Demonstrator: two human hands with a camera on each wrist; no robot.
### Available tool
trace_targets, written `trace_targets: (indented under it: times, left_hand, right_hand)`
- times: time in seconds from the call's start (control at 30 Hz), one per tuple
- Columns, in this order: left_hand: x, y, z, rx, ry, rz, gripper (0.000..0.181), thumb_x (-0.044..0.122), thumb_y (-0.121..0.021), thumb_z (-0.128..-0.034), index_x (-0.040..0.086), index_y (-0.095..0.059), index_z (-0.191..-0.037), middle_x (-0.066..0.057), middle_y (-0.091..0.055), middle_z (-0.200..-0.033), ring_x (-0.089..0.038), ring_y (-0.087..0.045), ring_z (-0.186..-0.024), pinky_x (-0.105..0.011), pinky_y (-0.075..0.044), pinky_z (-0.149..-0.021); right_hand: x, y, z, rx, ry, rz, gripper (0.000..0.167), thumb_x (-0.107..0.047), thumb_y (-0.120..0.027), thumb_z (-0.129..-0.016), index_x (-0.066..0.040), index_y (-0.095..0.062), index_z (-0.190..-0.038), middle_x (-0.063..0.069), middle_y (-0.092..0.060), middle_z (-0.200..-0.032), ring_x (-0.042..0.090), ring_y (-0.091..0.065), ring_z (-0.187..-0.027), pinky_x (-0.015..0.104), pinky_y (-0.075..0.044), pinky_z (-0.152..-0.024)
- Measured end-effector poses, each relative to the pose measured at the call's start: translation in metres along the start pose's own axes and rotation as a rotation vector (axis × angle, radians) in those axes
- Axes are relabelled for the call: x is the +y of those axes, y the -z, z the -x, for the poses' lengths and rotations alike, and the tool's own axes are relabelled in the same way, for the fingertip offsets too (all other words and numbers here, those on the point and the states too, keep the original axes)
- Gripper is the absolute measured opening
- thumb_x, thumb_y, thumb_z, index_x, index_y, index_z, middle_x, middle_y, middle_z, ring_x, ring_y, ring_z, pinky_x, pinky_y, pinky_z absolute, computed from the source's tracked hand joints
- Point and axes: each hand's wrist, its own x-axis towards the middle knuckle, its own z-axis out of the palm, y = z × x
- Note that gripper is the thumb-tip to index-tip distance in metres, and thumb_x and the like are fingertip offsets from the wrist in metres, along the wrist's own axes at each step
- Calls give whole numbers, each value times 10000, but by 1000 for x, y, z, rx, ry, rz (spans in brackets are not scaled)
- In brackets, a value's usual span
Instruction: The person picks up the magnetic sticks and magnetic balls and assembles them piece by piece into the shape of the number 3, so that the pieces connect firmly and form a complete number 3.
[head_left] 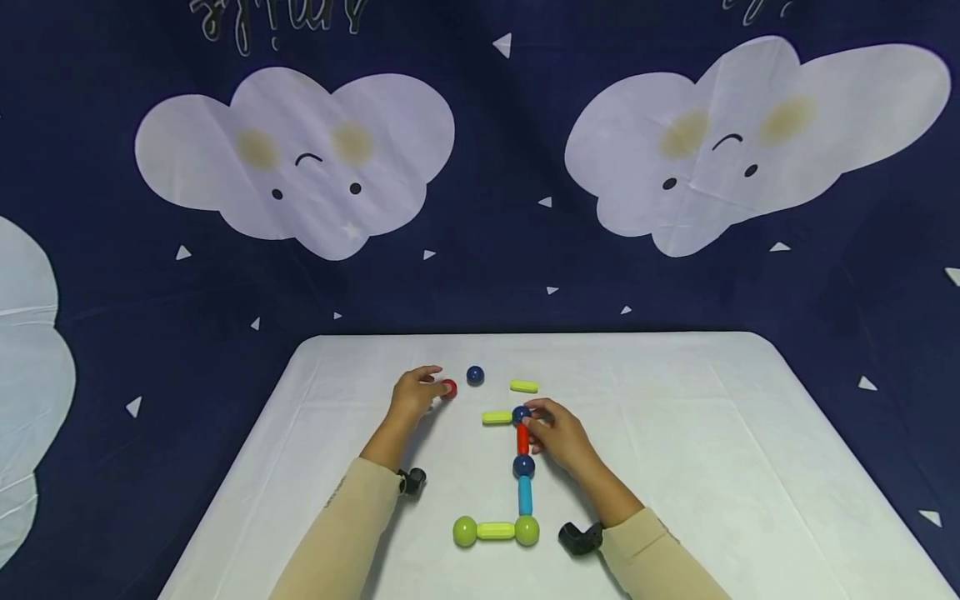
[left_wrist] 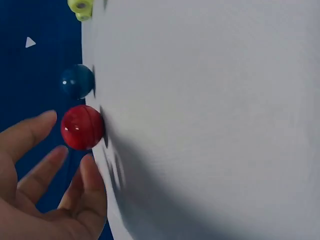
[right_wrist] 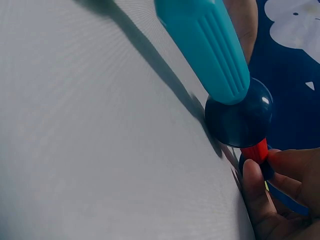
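Observation:
A glossy red ball (head_left: 448, 389) rests on the white table beside my left hand (head_left: 414, 395). In the left wrist view, that hand's spread fingers (left_wrist: 42, 172) surround the red ball (left_wrist: 82, 127) at a small distance. My right hand (head_left: 561, 433) pinches the far dark blue ball (head_left: 521, 415) where it meets a red stick (head_left: 522, 439). From that ball a yellow-green stick (head_left: 497, 417) points left. The red stick runs to a second blue ball (head_left: 523, 466), then a light blue stick (head_left: 525, 496) and a green ball (head_left: 527, 531). In the right wrist view, the near blue ball (right_wrist: 240, 115) partly hides the pinch.
A loose blue ball (head_left: 475, 376) lies right of the red one, and a loose yellow-green stick (head_left: 524, 387) lies farther right. Nearest the front, another yellow-green stick (head_left: 496, 531) joins a second green ball (head_left: 465, 532). Behind the table (head_left: 675, 467) hangs a dark blue cloth with clouds.

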Motion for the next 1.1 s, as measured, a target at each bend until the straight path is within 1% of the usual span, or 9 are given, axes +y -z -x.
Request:
trace_targets:
  times: [0.07,0.13,0.2,0.33,0.4,0.57,0.73,1.03,1.1]
  left_hand:
    - [-3,-1,0,-22,12,15,450,100,-760,-853,66,-676,-1294,-229,-623,-1303,-263,-659,-954,-289,-565,-708]
    - [-5,-2,0,-38,20,32,424,75,-757,-849,62,-692,-1268,-231,-642,-1298,-262,-663,-994,-286,-573,-725]
    - [-6,-3,0,-46,23,49,382,51,-753,-848,46,-712,-1227,-219,-674,-1256,-238,-665,-962,-273,-565,-710]
    - [-7,-4,2,-61,23,33,312,43,-753,-843,41,-739,-1154,-186,-722,-1162,-176,-657,-824,-256,-531,-673]
    - [-7,-4,3,-72,28,19,299,45,-766,-836,52,-748,-1134,-171,-726,-1147,-162,-657,-813,-257,-538,-681]
    - [-7,-3,7,-113,56,-4,289,57,-801,-824,82,-762,-1110,-143,-727,-1137,-201,-679,-913,-296,-579,-769]
    - [-7,-3,11,-165,84,-11,289,113,-833,-810,120,-769,-1091,-96,-741,-1109,-223,-653,-998,-323,-546,-845]
    - [-5,-8,20,-262,41,-9,304,102,-829,-802,89,-766,-1100,-100,-747,-1049,-194,-658,-944,-273,-517,-778]
    - [-5,-8,22,-280,45,3,302,94,-823,-803,89,-765,-1100,-97,-748,-1038,-188,-662,-927,-269,-522,-773]
  right_hand:
    - [0,0,1,-3,-3,-4,310,-81,-653,-965,-77,-642,-1275,166,-647,-1135,128,-649,-674,282,-586,-578]
    - [0,-1,1,-6,-3,-4,311,-79,-653,-965,-73,-640,-1276,167,-645,-1133,128,-649,-671,283,-587,-579]
    - [0,-1,2,-6,-5,-4,313,-80,-655,-963,-74,-641,-1276,166,-644,-1131,129,-649,-666,283,-587,-580]
    - [0,-1,2,-5,0,-6,308,-78,-655,-961,-73,-644,-1269,165,-644,-1125,126,-648,-662,281,-587,-579]
    - [0,-1,2,-6,3,-8,308,-78,-656,-961,-73,-645,-1268,165,-643,-1123,126,-649,-661,281,-588,-581]
    - [-1,-1,2,-7,1,-6,312,-89,-661,-962,-79,-644,-1273,166,-642,-1129,132,-653,-665,286,-591,-587]
    - [0,-1,2,-5,-2,14,309,-94,-658,-965,-83,-643,-1274,165,-638,-1139,133,-651,-676,285,-589,-585]
    - [1,0,0,-4,0,12,311,-85,-656,-964,-76,-642,-1275,170,-643,-1127,131,-651,-681,287,-590,-581]
    - [1,0,0,-3,-2,10,310,-86,-657,-964,-78,-643,-1273,168,-643,-1127,134,-650,-682,287,-589,-581]
